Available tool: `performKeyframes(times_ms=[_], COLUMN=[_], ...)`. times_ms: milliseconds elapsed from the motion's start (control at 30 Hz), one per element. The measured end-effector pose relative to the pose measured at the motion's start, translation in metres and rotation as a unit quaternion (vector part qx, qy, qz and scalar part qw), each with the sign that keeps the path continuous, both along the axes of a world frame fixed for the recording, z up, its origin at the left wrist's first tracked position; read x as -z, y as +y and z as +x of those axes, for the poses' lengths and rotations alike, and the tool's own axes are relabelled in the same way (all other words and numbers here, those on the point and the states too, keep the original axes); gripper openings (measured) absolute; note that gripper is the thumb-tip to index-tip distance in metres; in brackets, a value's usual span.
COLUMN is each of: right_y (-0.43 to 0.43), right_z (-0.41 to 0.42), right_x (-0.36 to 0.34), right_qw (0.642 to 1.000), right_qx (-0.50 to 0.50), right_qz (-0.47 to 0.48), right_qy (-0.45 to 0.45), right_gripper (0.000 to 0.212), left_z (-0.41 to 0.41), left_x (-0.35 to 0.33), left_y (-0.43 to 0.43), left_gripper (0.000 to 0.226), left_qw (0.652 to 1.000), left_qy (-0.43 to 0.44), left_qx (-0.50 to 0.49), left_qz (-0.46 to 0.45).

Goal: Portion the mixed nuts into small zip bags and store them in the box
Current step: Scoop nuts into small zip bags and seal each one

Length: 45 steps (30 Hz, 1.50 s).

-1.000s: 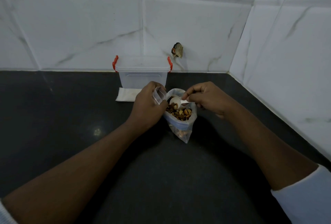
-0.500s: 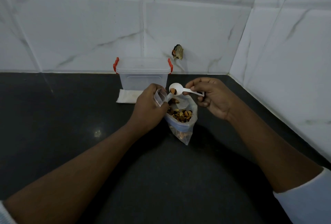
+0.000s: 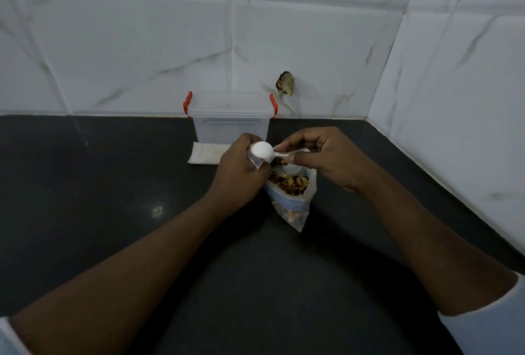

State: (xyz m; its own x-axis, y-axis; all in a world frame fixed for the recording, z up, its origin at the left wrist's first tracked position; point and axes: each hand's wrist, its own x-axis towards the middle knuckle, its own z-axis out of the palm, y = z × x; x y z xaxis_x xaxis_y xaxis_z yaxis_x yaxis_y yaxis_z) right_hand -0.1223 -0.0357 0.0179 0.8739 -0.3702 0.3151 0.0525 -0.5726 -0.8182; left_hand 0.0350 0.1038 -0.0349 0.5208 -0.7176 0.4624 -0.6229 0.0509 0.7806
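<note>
Nuts (image 3: pixel 289 183) in big bag (image 3: pixel 295 208), near bench (image 3: pixel 113 184) back edge, before box (image 3: pixel 231 124). Step, prob.: tipping spoon (image 3: pixel 262 150) into small bag (image 3: pixel 252 159) gripped by L hand (image 3: pixel 241 175); handle pinched by R hand (image 3: pixel 326 158). Next: re-scoop, hold mouth open.

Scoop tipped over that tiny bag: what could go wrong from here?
The scoop in the right hand is turned over above the small zip bag, which the left hand pinches. Its mouth looks narrow, so nuts might miss and scatter on the counter. The open bag of mixed nuts stands close between both hands, apparently ungripped; a nudge could tip it.
</note>
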Motion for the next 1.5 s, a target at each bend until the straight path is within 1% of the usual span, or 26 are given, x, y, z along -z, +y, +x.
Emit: performKeyframes(times_ms=[100,167,233,267,333,400,500,567,600,633,667,700,733,767,800,833,900,967,1033,1067,1167,1200,1267,1300,1400,1500], right_y=[-0.001,-0.002,-0.004,-0.007,-0.013,-0.017,-0.019,-0.018,-0.017,-0.015,-0.011,-0.005,0.004,0.013,0.022,0.028,0.037,0.041,0.041,0.040,0.043,0.046,0.049,0.049,0.052,0.055], right_z=[0.001,0.000,-0.001,-0.001,-0.003,-0.005,-0.004,-0.001,-0.001,0.000,0.000,-0.001,-0.002,-0.002,-0.001,0.002,0.009,0.014,0.015,0.015,0.013,0.014,0.013,0.014,0.013,0.014], right_x=[0.001,0.001,-0.001,-0.001,0.000,0.002,0.005,0.008,0.008,0.007,0.005,0.002,-0.002,-0.005,-0.006,-0.006,0.001,0.006,0.007,0.005,0.004,0.005,0.003,0.002,0.003,0.002], right_qw=[1.000,0.999,0.997,0.996,0.987,0.966,0.937,0.907,0.895,0.892,0.908,0.938,0.968,0.985,0.991,0.991,0.983,0.978,0.978,0.979,0.966,0.964,0.971,0.972,0.955,0.961], right_qx=[0.004,0.016,0.044,0.069,0.120,0.138,0.113,0.110,0.121,0.132,0.128,0.103,0.064,0.028,0.003,-0.003,0.019,0.049,0.062,0.059,0.001,0.004,0.037,0.038,-0.020,0.011], right_qz=[-0.017,-0.006,0.006,-0.006,-0.103,-0.213,-0.289,-0.341,-0.363,-0.375,-0.360,-0.309,-0.233,-0.163,-0.126,-0.127,-0.180,-0.202,-0.186,-0.186,-0.258,-0.266,-0.234,-0.226,-0.296,-0.275], right_qy=[-0.009,-0.036,-0.058,-0.055,-0.019,0.050,0.164,0.219,0.230,0.214,0.172,0.116,0.069,0.044,0.038,0.040,0.031,-0.019,-0.069,-0.066,0.031,0.022,-0.041,-0.053,0.019,-0.040], right_gripper=[0.028,0.027,0.025,0.024,0.024,0.022,0.022,0.023,0.023,0.021,0.018,0.016,0.019,0.025,0.029,0.028,0.018,0.009,0.009,0.009,0.008,0.009,0.011,0.011,0.012,0.013], left_z=[0.000,0.000,0.000,0.000,0.001,0.000,-0.002,-0.005,-0.007,-0.009,-0.012,-0.014,-0.015,-0.013,-0.012,-0.011,-0.011,-0.011,-0.006,-0.001,0.019,0.025,0.033,0.036,0.037,0.031], left_x=[0.000,0.000,-0.001,-0.001,-0.001,-0.002,-0.005,-0.008,-0.012,-0.014,-0.016,-0.018,-0.018,-0.018,-0.017,-0.016,-0.019,-0.028,-0.041,-0.046,-0.056,-0.057,-0.060,-0.063,-0.069,-0.072], left_y=[0.001,0.001,0.001,0.001,0.000,0.000,0.001,0.003,0.005,0.005,0.006,0.007,0.007,0.007,0.006,0.007,0.009,0.013,0.018,0.019,0.026,0.029,0.035,0.038,0.043,0.048], left_gripper=[0.034,0.035,0.034,0.032,0.029,0.030,0.039,0.050,0.055,0.060,0.063,0.069,0.077,0.086,0.091,0.092,0.090,0.082,0.078,0.077,0.069,0.064,0.054,0.050,0.046,0.052], left_qw=[1.000,1.000,1.000,1.000,1.000,1.000,1.000,0.999,0.998,0.996,0.995,0.994,0.992,0.989,0.984,0.979,0.969,0.961,0.952,0.949,0.945,0.942,0.934,0.930,0.927,0.924], left_qy=[-0.005,0.002,0.000,-0.003,-0.003,0.000,0.019,0.047,0.064,0.078,0.083,0.086,0.094,0.112,0.140,0.167,0.213,0.251,0.295,0.307,0.313,0.320,0.343,0.352,0.361,0.357], left_qx=[0.003,0.005,0.001,-0.001,-0.006,-0.009,-0.010,0.001,0.014,0.032,0.053,0.072,0.088,0.098,0.106,0.114,0.121,0.108,0.064,0.035,-0.014,-0.014,0.001,0.015,0.069,0.125], left_qz=[-0.001,0.003,0.009,0.011,0.009,0.008,0.011,0.009,0.006,0.002,-0.004,-0.009,-0.014,-0.016,-0.018,-0.022,-0.028,-0.041,-0.057,-0.067,-0.091,-0.097,-0.103,-0.102,-0.079,-0.046])
